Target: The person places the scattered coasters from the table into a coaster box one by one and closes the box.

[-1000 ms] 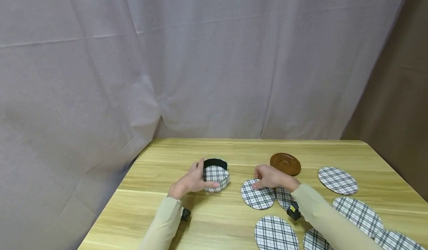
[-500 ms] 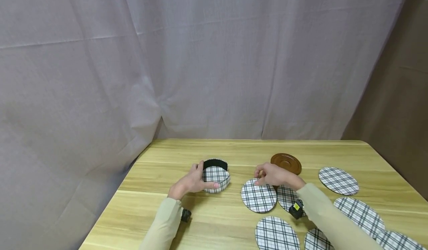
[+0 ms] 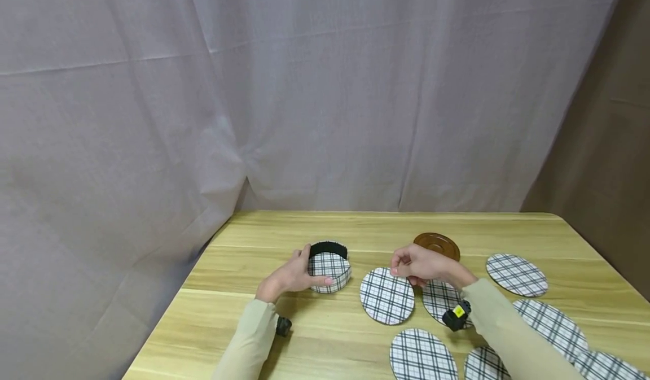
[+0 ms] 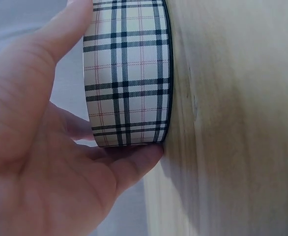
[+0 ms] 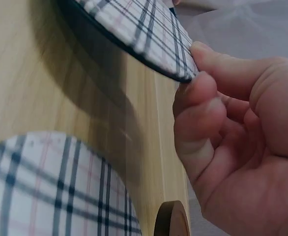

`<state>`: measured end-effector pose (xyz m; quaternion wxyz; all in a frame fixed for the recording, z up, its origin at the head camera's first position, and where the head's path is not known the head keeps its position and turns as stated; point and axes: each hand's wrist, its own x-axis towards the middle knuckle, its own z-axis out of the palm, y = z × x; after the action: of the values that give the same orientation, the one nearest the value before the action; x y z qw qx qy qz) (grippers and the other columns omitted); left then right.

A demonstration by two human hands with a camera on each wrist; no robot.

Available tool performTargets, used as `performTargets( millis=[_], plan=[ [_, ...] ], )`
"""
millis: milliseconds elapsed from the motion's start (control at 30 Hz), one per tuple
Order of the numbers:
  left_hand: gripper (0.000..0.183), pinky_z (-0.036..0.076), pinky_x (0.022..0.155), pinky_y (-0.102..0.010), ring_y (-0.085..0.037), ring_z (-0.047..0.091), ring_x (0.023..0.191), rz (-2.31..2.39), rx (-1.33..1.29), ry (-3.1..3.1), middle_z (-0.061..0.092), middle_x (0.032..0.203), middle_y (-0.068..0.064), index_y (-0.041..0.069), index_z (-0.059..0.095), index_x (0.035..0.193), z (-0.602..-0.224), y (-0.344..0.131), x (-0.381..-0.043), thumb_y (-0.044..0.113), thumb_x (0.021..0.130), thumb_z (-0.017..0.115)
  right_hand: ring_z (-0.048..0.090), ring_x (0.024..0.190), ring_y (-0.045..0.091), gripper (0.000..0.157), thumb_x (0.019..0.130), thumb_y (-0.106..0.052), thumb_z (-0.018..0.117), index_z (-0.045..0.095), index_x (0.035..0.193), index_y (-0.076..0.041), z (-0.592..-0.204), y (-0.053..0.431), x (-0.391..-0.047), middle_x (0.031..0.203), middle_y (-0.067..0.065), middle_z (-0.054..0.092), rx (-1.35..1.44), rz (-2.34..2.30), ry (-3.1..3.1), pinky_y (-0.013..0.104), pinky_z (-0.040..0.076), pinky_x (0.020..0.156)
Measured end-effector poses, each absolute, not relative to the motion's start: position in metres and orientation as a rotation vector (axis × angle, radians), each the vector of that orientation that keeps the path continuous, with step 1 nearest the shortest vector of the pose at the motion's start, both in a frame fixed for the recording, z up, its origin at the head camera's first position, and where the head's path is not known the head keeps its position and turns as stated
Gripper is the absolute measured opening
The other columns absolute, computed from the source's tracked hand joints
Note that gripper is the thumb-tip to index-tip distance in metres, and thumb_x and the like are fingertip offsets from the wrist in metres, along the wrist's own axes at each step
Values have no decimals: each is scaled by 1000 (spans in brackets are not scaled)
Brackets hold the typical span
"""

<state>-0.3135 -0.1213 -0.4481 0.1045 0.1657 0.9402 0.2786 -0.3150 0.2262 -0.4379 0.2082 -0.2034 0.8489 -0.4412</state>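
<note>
My left hand (image 3: 289, 275) grips the side of a round plaid coaster holder (image 3: 347, 278) with a black inner wall. In the left wrist view, the holder's plaid outer band (image 4: 127, 73) sits between thumb and fingers. A plaid coaster inside shows through the top. Between thumb and forefinger, my right hand (image 3: 424, 264) pinches the edge of a round plaid coaster (image 3: 387, 296). That coaster is tilted and raised off the table, its shadow falling on the wood in the right wrist view. Another plaid coaster (image 3: 440, 300) lies below my right wrist.
A round brown wooden lid or dish (image 3: 442, 243) lies behind my right hand. Several plaid coasters are spread over the right side of the wooden table (image 3: 244, 239), among them one near the front (image 3: 423, 354) and one at far right (image 3: 517, 274). Grey curtain (image 3: 325, 97) hangs behind.
My right hand has pinched the coaster's far edge and lifted it off the table, with the coaster shifting slightly left. The left hand and holder have stayed put.
</note>
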Motion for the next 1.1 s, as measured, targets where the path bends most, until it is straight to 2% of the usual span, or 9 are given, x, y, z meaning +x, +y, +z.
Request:
performTargets(
  millis=[167, 467, 867, 1100],
  plan=[
    [122, 36, 114, -55, -45, 38, 138, 834, 457, 2762, 22, 155, -31, 4, 5, 158, -449, -119, -313, 66, 76, 72, 50, 54, 12, 19, 97, -20, 61, 59, 97, -1, -441, 223, -319, 73, 4, 55, -560, -1331, 2319, 20, 45, 43],
    [121, 36, 114, -55, -46, 37, 138, 823, 439, 2759, 19, 157, -30, 7, 4, 158, -448, -118, -312, 65, 76, 71, 51, 51, 12, 21, 100, -19, 56, 54, 101, 2, -440, 212, -325, 67, 4, 55, -543, -1497, 2321, 22, 47, 44],
    [121, 40, 111, -55, -44, 45, 131, 852, 469, 2773, 30, 149, -32, 4, 7, 157, -449, -120, -313, 62, 76, 74, 53, 52, 11, 21, 101, -17, 55, 52, 106, 4, -437, 176, -328, 69, 4, 57, -367, -1720, 2402, 22, 43, 43],
    [117, 44, 106, -56, -40, 50, 125, 886, 512, 2761, 36, 143, -30, 5, 12, 156, -450, -123, -315, 59, 76, 76, 51, 47, 10, 19, 100, -16, 56, 54, 102, 3, -440, 152, -331, 66, 3, 57, -253, -1821, 2403, 21, 39, 40]
  ],
)
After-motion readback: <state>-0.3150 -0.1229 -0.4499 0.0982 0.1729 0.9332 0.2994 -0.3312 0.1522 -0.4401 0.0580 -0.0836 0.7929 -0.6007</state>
